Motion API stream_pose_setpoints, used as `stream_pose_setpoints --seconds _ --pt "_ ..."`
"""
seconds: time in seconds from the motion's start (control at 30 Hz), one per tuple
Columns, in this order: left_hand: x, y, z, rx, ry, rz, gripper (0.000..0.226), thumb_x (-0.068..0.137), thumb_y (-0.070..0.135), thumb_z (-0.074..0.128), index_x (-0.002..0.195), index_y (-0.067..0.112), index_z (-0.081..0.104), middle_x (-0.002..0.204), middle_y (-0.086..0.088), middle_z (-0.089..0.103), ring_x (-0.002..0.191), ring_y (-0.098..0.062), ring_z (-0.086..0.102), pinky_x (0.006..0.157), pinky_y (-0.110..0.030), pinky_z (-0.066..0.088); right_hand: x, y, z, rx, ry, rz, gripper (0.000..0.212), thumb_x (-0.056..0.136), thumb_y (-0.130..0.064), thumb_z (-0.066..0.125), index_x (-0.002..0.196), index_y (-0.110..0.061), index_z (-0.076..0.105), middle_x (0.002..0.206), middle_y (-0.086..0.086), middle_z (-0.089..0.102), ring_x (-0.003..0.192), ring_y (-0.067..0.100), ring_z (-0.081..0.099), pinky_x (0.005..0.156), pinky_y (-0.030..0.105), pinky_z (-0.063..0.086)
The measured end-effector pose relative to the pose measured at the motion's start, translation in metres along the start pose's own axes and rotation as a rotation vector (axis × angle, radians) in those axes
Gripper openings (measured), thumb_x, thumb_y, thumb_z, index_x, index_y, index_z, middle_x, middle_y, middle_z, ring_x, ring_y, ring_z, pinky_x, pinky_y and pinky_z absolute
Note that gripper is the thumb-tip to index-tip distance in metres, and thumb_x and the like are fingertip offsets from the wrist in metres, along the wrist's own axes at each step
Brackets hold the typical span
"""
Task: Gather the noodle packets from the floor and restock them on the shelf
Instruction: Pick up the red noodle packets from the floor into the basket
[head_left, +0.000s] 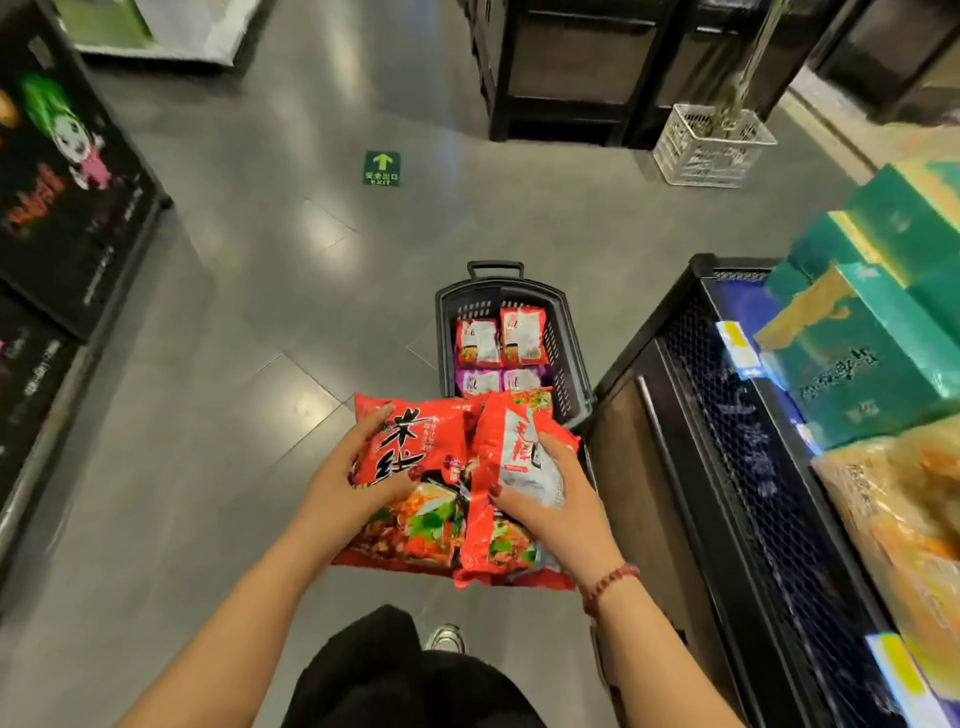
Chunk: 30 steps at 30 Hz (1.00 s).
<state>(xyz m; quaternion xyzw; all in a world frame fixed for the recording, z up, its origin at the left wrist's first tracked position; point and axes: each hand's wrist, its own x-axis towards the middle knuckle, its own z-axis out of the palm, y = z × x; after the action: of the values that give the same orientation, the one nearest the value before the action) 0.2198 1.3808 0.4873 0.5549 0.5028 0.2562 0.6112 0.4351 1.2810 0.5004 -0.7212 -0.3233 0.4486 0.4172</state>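
At waist height, above the grey floor (218, 395):
- Large red packet (415, 467) of noodles. The left hand (353, 473) grips its left edge, fingers curled over the front.
- Second red packet (511, 457), tilted, overlapping the first packet's right edge. The right hand (553, 501) holds it, thumb and fingers wrapped round its middle. A red bead bracelet (608, 584) is on that wrist.

On the floor, just beyond the hands:
- Black basket (445, 332) with a handle, standing beside the shelf (691, 415) on the right. Inside are two red packets (501, 338) at the far end and purple packets (496, 380) nearer.

On the shelf: teal boxes (878, 338); orange bags (904, 514), blurred.

Farther off: a green exit sticker (382, 168) on the floor; a white crate (711, 145).
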Motion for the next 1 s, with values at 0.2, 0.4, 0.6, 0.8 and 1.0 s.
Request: stream_pose_setpoints --seconds 0.2,0.4,0.6,0.8,1.0 --pt "0.113 0.023 0.013 0.013 -0.064 -0.046 0.068 0.081 0.020 0.077 0.119 0.064 0.042 0.116 0.020 0.052 0.099 -0.010 0.064 0.071 -0.022 0.055 0.097 -0.023 -0.017 -0.067 0.051 0.029 0.077 0.074 -0.030 0.081 0.139 -0.031 0.039 0.121 -0.012 0.053 0.103 0.001 0.054 0.063 -0.001 0.042" --pt "0.218 0.044 0.019 0.015 -0.117 -0.091 0.067 0.083 0.015 0.076 0.118 0.061 0.043 0.109 0.021 0.054 0.088 -0.004 0.068 0.065 -0.020 0.055 0.188 -0.042 -0.027 -0.099 0.106 0.091 0.081 0.073 -0.034 0.082 0.141 -0.033 0.037 0.129 -0.006 0.053 0.114 0.011 0.055 0.075 0.008 0.043" --pt "0.304 0.050 0.037 0.041 -0.113 -0.116 0.068 0.082 0.011 0.076 0.122 0.055 0.043 0.109 0.028 0.052 0.084 0.012 0.064 0.074 -0.020 0.056 0.269 -0.049 -0.042 -0.168 0.122 0.162 0.084 0.074 -0.036 0.080 0.143 -0.032 0.033 0.137 -0.002 0.046 0.121 0.015 0.050 0.096 0.031 0.046" --pt "0.376 0.014 0.073 0.017 -0.012 -0.193 0.073 0.081 0.010 0.077 0.135 0.045 0.041 0.123 0.014 0.055 0.109 -0.012 0.063 0.093 -0.039 0.054 0.366 -0.016 -0.065 -0.294 0.096 0.180 0.084 0.072 -0.037 0.081 0.141 -0.035 0.034 0.136 -0.002 0.045 0.123 0.017 0.047 0.101 0.040 0.046" --pt "0.448 -0.059 0.116 0.070 0.091 -0.272 0.079 0.070 0.033 0.083 0.133 0.055 0.042 0.130 0.004 0.053 0.114 -0.012 0.060 0.097 -0.044 0.053 0.471 0.060 -0.076 -0.457 0.088 0.270 0.089 0.071 -0.048 0.079 0.144 -0.043 0.028 0.129 0.000 0.041 0.120 0.021 0.050 0.098 0.042 0.047"
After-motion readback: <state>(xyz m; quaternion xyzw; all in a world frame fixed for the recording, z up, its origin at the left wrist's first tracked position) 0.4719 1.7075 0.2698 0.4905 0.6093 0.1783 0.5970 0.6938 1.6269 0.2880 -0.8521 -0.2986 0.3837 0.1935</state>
